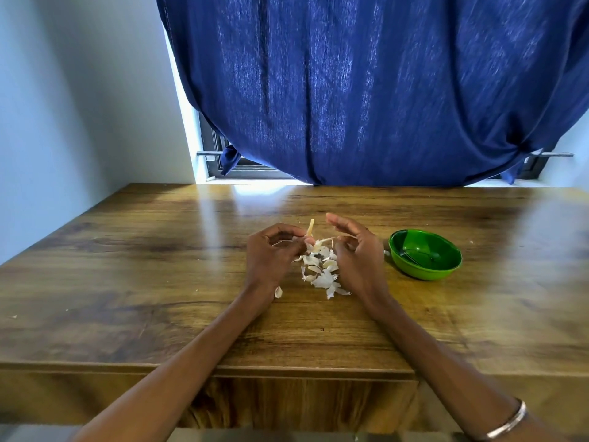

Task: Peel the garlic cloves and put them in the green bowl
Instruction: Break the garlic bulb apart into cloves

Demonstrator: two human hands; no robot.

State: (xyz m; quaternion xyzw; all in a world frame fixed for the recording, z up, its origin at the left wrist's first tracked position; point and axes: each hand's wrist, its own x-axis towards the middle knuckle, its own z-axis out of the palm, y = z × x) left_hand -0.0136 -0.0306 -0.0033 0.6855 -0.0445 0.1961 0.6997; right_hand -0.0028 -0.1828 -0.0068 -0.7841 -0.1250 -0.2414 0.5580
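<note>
Both my arms reach out over the bench (159,250). My left hand (271,253) has its fingers curled, pinching a garlic piece (310,232) with a thin yellow stem sticking up. My right hand (357,250) is beside it, fingers mostly straight and holding nothing. White skins (322,272) lie in a pile between my hands. The green bowl (425,254) sits near my right hand.

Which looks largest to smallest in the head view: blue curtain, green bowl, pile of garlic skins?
1. blue curtain
2. green bowl and pile of garlic skins: too alike to rank.
</note>
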